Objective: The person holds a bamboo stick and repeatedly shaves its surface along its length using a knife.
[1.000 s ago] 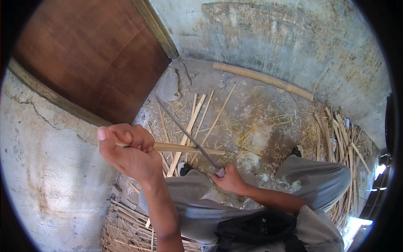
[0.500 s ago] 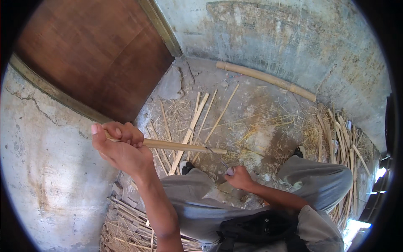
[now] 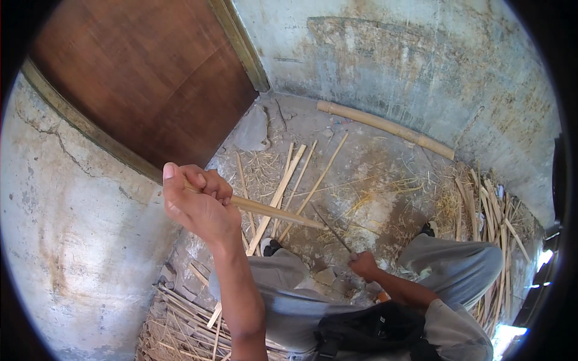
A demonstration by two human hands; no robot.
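My left hand (image 3: 205, 204) is closed around one end of a bamboo strip (image 3: 277, 213), raised at the left. The strip slants down to the right, its free end in front of my knees. In my right hand (image 3: 364, 266), low between my legs, is a knife (image 3: 337, 234) gripped by its handle. Its long, thin dark blade points up and to the left. The blade tip lies close to the strip's free end in the picture; I cannot tell whether they touch. Beyond the strip, several split bamboo slats (image 3: 276, 191) lie on the floor.
A thick bamboo pole (image 3: 385, 127) lies along the far wall. Piles of split bamboo lie at the right (image 3: 495, 207) and lower left (image 3: 186, 319). A brown door (image 3: 144, 78) stands at the upper left, a pale plastic bag (image 3: 253, 129) near its foot. Yellow shavings (image 3: 361, 201) litter the floor.
The knife has come away from the strip, downward and to the right, and its blade shows more fully. My left hand and the strip sit slightly further right, the strip tilted more downward.
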